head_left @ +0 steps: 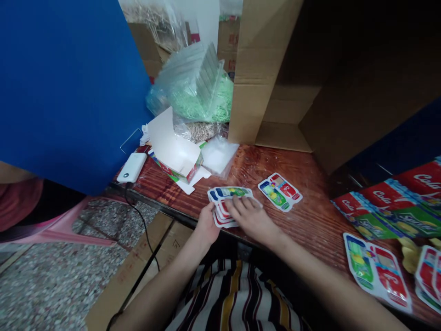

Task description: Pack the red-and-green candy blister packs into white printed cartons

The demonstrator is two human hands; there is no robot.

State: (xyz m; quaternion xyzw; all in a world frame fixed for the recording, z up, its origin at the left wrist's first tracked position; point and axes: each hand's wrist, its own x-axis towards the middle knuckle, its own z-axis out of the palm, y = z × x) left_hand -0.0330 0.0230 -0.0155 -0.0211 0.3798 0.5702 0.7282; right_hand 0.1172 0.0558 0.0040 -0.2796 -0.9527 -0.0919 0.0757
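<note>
A small stack of bottle-shaped flat packets (pixel 225 222), printed red, green and blue with white borders, is between my two hands at the table's front edge. My left hand (pixel 207 224) grips the stack's left side, closed on it. Across the top lies my right hand (pixel 253 219), its fingers bent over the packets and its thumb hidden. Just right of them, another pair-of-bottles packet (pixel 280 191) lies flat on the wooden table (pixel 310 202). An open white-lined carton (pixel 175 156) stands beyond my left hand, beside a clear plastic bag (pixel 220 155).
At right are a larger packet (pixel 378 271), more packets (pixel 430 276) and a row of Cola-printed boxes (pixel 389 202). A tall cardboard box (pixel 265 69) stands behind. A white power bank (pixel 132 167) with a cable sits near the left edge, below a blue panel (pixel 69 87).
</note>
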